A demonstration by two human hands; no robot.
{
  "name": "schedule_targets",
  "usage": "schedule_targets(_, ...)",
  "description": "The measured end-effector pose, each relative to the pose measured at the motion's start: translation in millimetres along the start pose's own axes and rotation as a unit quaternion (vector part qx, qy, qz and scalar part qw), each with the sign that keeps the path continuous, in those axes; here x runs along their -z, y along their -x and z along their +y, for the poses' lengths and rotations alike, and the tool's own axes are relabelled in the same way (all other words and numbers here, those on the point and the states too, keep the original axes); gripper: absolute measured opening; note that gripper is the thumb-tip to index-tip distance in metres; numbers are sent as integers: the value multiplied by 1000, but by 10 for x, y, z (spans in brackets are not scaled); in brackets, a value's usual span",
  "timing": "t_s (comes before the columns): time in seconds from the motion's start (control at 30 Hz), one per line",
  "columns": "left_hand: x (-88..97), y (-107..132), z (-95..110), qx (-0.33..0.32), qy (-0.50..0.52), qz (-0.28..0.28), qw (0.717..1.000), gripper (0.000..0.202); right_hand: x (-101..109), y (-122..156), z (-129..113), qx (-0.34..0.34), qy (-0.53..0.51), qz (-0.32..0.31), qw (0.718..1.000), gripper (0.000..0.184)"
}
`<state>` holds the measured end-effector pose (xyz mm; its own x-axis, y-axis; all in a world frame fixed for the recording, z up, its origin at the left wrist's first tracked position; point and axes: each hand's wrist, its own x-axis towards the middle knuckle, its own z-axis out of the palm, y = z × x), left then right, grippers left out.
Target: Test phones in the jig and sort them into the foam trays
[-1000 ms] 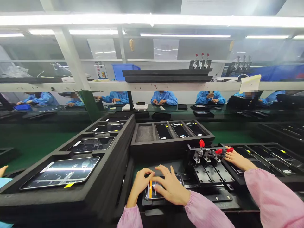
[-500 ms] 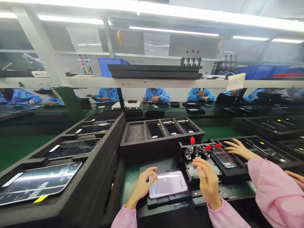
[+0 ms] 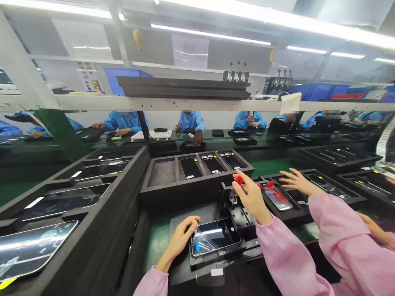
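Observation:
A smartphone (image 3: 220, 234) lies screen up in a black fixture (image 3: 216, 251). Its glass looks dark, with a clear creased sheet or glare and a small blue tab at its left end. My left hand (image 3: 179, 238) is closed at the phone's upper left corner, thumb and fingers bent against its edge. On the fixture's right stands a metal block with toggle clamps (image 3: 233, 196) that have red knobs. The fingers of my right hand (image 3: 251, 199) close around the nearest red knob (image 3: 239, 180), partly covering it.
A co-worker's hand (image 3: 299, 183) in a pink sleeve reaches over phones in the right foam tray (image 3: 354, 197). Foam trays with phones stand on the left (image 3: 92, 238) and behind (image 3: 197, 181). A white shelf beam (image 3: 173, 105) crosses above. People in blue sit opposite.
My right hand has gone from hovering beside the clamps up onto the red knob. The phone's screen has turned from pale pink to dark. The whole view has shifted, with things appearing further left.

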<state>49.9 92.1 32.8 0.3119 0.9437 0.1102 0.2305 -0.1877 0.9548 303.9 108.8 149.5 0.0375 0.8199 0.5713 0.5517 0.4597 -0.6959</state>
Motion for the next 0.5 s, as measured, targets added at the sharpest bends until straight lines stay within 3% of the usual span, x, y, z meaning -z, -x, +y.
schedule_targets(0.23,-145,-117,-6,1,17,-9,1000,32,189,391,64,57,30,6,998,36)
schedule_targets(0.4,-142,-122,-20,6,27,-3,1000,32,265,418,61,67,53,-21,996,41)
schedule_targets(0.5,-127,-105,-6,9,35,-1,999,30,263,449,26,91,68,13,993,37)
